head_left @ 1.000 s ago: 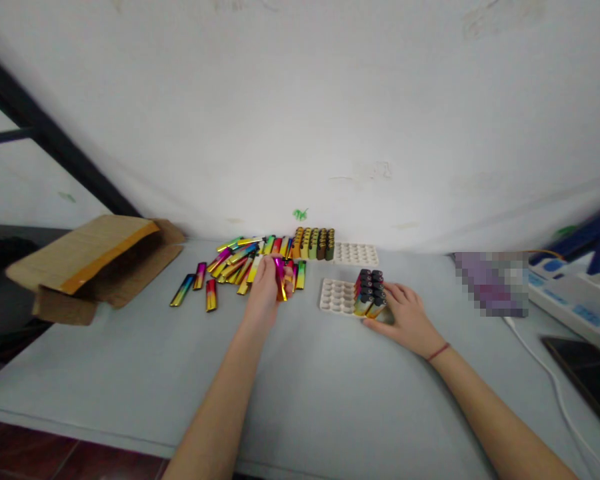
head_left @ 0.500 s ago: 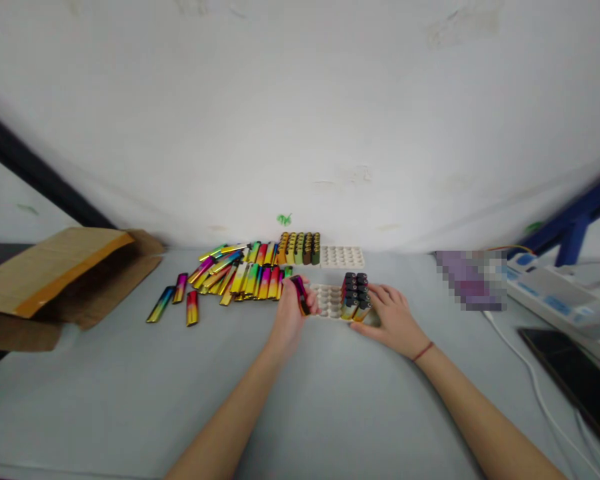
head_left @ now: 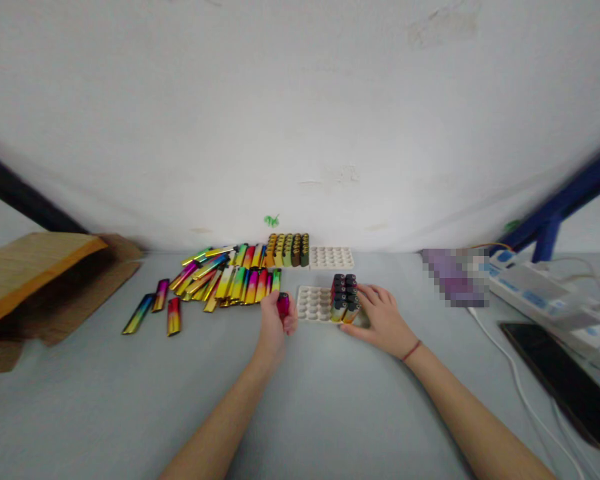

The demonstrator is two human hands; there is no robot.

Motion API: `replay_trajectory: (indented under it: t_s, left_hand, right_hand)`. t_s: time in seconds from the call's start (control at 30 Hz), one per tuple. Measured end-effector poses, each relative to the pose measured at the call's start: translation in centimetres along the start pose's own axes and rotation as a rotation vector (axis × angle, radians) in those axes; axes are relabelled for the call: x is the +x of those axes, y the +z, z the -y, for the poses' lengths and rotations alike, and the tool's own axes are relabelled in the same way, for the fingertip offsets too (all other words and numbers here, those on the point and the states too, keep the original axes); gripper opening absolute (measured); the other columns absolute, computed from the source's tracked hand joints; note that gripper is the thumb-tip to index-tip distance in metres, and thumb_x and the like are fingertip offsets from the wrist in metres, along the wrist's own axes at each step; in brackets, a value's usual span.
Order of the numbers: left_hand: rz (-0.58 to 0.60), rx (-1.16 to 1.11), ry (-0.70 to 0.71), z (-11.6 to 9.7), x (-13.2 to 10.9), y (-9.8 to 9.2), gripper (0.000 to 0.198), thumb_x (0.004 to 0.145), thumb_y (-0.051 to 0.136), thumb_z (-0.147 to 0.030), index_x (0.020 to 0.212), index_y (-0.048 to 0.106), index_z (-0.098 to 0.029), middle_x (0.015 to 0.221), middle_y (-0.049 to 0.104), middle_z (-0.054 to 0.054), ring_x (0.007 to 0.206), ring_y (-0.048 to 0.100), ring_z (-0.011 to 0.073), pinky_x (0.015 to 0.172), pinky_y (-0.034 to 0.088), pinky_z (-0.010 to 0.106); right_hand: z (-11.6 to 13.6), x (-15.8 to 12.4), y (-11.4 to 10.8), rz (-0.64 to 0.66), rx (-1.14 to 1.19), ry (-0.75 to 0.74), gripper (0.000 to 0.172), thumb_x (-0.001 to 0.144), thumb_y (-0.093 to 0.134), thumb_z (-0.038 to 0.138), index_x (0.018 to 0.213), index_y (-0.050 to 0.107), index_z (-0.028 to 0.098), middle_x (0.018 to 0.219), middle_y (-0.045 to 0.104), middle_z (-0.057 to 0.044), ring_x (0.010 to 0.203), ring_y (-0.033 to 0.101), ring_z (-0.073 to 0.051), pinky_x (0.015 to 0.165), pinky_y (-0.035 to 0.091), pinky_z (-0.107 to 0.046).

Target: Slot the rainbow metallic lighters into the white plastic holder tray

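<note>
My left hand (head_left: pixel 274 323) is closed around a magenta lighter (head_left: pixel 283 305), held just left of a white tray (head_left: pixel 311 304) with round holes. Several lighters (head_left: pixel 344 297) with black tops stand in the tray's right end. My right hand (head_left: pixel 380 319) rests against that end of the tray, its fingers curled beside the standing lighters. A heap of shiny rainbow-coloured lighters (head_left: pixel 230 280) lies on the grey table behind and to the left of my left hand.
A second white tray (head_left: pixel 333 257) with a row of lighters (head_left: pixel 288 249) stands by the wall. A torn cardboard box (head_left: pixel 35 280) lies at the left. A power strip (head_left: pixel 525 288), cables and a dark phone (head_left: pixel 570 381) sit at the right.
My left hand picked a lighter from the heap and carried it right and toward me, to the tray's left edge. My right hand stayed at the tray.
</note>
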State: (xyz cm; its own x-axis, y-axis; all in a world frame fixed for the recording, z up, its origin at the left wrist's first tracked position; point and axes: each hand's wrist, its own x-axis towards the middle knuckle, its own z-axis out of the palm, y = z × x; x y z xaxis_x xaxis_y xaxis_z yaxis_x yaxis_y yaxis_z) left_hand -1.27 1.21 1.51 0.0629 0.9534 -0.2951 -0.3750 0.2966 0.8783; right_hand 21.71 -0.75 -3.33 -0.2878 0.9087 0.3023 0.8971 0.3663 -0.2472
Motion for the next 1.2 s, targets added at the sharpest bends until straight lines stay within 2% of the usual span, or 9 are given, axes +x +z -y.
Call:
replay_trajectory:
  t_s: [0.17, 0.53, 0.8, 0.97, 1.2]
  left_hand:
    - [-0.049, -0.089, 0.010, -0.6, -0.1, 0.1, 0.039, 0.074, 0.040, -0.047, 0.045, 0.037, -0.021, 0.038, 0.021, -0.007, 0.032, 0.020, 0.0056, 0.032, 0.021, 0.017]
    - [-0.213, -0.259, -0.012, -2.2, 0.0, 0.0, 0.042, 0.085, 0.032, -0.040, 0.047, 0.034, -0.021, 0.038, 0.020, -0.008, 0.029, 0.016, 0.0058, 0.030, 0.015, 0.017]
    - [-0.209, -0.201, 0.053, -1.5, 0.1, 0.1, 0.045, 0.083, 0.041, -0.049, 0.049, 0.036, -0.020, 0.039, 0.022, -0.009, 0.030, 0.018, 0.0051, 0.031, 0.016, 0.017]
    - [-0.198, -0.161, 0.038, -1.0, 0.4, -0.1, 0.051, 0.080, 0.044, -0.059, 0.048, 0.036, -0.021, 0.039, 0.020, -0.009, 0.031, 0.018, 0.0047, 0.031, 0.016, 0.017]
    - [-0.185, -0.184, 0.030, -1.0, 0.4, -0.2, 0.042, 0.082, 0.039, -0.045, 0.047, 0.037, -0.021, 0.039, 0.020, -0.009, 0.031, 0.016, 0.0051, 0.031, 0.015, 0.017]
  right_hand:
    - [0.0, 0.0, 0.0, 0.002, 0.011, 0.002, 0.071, 0.083, 0.060, 0.066, 0.133, 0.056, 0.017, 0.135, 0.059, -0.016, 0.120, 0.048, -0.035, 0.102, 0.038, -0.051]
    - [-0.1, 0.0, 0.1, -0.004, 0.008, -0.003, 0.072, 0.083, 0.061, 0.064, 0.134, 0.055, 0.015, 0.135, 0.058, -0.017, 0.121, 0.048, -0.035, 0.102, 0.039, -0.051]
    - [-0.1, 0.0, 0.2, -0.017, -0.004, -0.009, 0.070, 0.082, 0.063, 0.063, 0.135, 0.056, 0.018, 0.134, 0.059, -0.016, 0.120, 0.049, -0.034, 0.101, 0.040, -0.051]
    - [-0.2, 0.0, 0.2, -0.005, -0.002, -0.005, 0.072, 0.082, 0.062, 0.064, 0.134, 0.055, 0.015, 0.135, 0.059, -0.016, 0.120, 0.048, -0.035, 0.101, 0.040, -0.051]
    - [0.0, 0.0, 0.0, -0.009, -0.008, -0.005, 0.071, 0.083, 0.061, 0.064, 0.135, 0.055, 0.016, 0.134, 0.059, -0.017, 0.120, 0.049, -0.035, 0.100, 0.040, -0.051]
